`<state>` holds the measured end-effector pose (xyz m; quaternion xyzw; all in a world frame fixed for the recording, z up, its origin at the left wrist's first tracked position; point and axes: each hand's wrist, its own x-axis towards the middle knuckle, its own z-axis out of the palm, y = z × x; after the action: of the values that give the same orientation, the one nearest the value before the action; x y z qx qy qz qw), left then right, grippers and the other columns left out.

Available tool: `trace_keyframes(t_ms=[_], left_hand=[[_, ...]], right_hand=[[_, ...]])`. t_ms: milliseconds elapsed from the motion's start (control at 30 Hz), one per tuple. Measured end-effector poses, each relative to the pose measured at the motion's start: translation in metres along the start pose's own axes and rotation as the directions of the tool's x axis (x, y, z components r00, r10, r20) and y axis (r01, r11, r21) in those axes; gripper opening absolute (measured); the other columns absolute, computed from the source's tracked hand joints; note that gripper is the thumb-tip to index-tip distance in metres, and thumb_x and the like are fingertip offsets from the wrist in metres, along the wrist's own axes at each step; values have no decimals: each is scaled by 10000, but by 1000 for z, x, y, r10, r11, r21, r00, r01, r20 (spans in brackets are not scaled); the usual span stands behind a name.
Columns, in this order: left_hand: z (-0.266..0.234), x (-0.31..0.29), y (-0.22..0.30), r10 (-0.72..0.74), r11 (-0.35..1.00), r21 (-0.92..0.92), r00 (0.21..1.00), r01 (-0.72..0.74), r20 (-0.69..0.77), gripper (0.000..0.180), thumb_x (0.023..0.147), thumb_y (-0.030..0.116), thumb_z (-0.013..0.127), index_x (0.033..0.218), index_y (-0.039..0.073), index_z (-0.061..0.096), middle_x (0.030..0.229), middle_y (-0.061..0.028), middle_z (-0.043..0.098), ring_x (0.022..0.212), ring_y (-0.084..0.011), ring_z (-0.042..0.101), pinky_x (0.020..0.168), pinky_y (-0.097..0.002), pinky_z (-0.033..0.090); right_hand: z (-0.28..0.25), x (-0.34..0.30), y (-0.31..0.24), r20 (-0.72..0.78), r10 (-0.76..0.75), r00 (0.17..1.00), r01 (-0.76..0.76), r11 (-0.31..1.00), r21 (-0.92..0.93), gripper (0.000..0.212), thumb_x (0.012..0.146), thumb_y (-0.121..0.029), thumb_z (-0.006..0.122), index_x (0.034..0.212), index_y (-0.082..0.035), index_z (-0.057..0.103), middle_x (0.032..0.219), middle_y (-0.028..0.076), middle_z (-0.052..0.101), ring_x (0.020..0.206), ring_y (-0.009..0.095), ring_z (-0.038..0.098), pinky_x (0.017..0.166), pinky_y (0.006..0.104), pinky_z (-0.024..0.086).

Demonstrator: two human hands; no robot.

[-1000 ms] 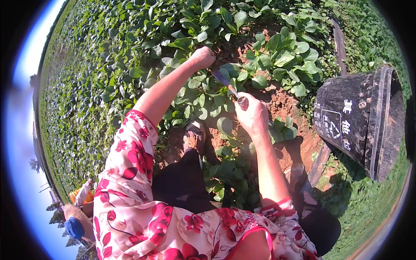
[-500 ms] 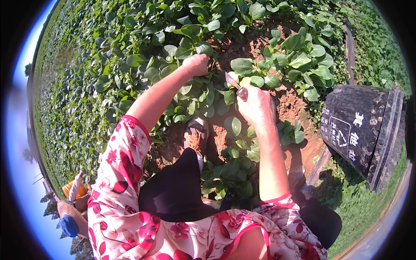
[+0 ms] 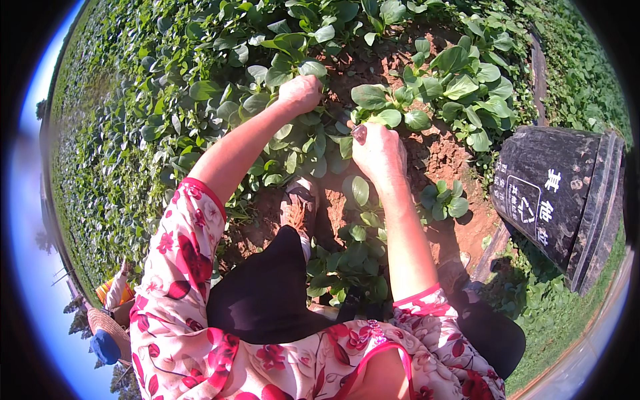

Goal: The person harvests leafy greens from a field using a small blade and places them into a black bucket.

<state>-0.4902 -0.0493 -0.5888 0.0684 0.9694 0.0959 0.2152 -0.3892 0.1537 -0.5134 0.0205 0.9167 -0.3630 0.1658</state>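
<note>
My left hand (image 3: 301,93) is closed among the leafy greens (image 3: 317,137), gripping part of a plant; its fingertips are hidden from view. To its right and a little nearer me, my right hand (image 3: 381,153) is closed round a small knife (image 3: 359,134). The end of the knife at the thumb side shows, but most of the blade is hidden by the hand and leaves. Just beyond my right hand grows a broad-leaved green plant (image 3: 370,97). A clump of larger greens (image 3: 467,87) stands farther right.
A black plastic bin (image 3: 547,193) with white markings lies tipped at the right. My shoe (image 3: 299,210) stands on reddish soil (image 3: 448,160) between plants. A small seedling (image 3: 445,199) grows right of my forearm. At the far left edge is another person's straw hat (image 3: 107,328).
My right hand has moved slightly left and toward me, and the knife blade that showed earlier is now mostly out of sight. My left hand stays nearly in place.
</note>
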Motion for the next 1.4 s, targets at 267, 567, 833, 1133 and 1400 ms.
trace_keyframes(t_ms=[267, 567, 833, 1133, 1400], left_hand=[[-3, -2, 18, -77, 997, -2, 997, 77, 7, 194, 818, 290, 622, 867, 125, 712, 878, -129, 696, 852, -303, 674, 729, -403, 546], [3, -5, 5, -87, 996, -13, 995, 87, -37, 184, 807, 241, 591, 869, 111, 707, 872, -146, 696, 841, -322, 678, 732, -411, 545], [2, -2, 17, -154, 986, -65, 987, 152, -34, 176, 792, 198, 570, 857, 120, 713, 848, -136, 700, 821, -317, 681, 720, -416, 545], [8, -13, -3, -219, 959, -200, 972, 199, -85, 201, 811, 291, 625, 922, 158, 727, 879, -140, 697, 848, -314, 672, 743, -415, 539], [9, -7, 0, -273, 939, -245, 956, 241, -109, 192, 810, 267, 617, 907, 135, 716, 900, -142, 694, 861, -322, 670, 752, -419, 535]], right_hand=[[31, 12, -2, -46, 26, 999, -25, 1000, 19, 170, 849, -193, 566, 865, -66, 678, 804, 224, 660, 805, 419, 639, 728, 478, 514], [23, -1, 14, -31, 38, 999, -35, 994, 106, 163, 833, -184, 598, 827, -27, 643, 764, 205, 647, 787, 414, 630, 665, 474, 495], [46, 29, 27, -57, 66, 996, -60, 993, 106, 198, 812, -199, 618, 839, -5, 645, 754, 221, 644, 761, 405, 640, 666, 456, 500], [22, 2, 15, -40, 69, 997, -61, 983, 174, 163, 782, -160, 624, 812, 0, 618, 738, 209, 640, 757, 404, 635, 660, 449, 494], [10, 17, 25, 20, 61, 998, -64, 952, 301, 158, 780, -127, 644, 897, -55, 721, 753, 142, 693, 667, 253, 682, 601, 353, 508]])
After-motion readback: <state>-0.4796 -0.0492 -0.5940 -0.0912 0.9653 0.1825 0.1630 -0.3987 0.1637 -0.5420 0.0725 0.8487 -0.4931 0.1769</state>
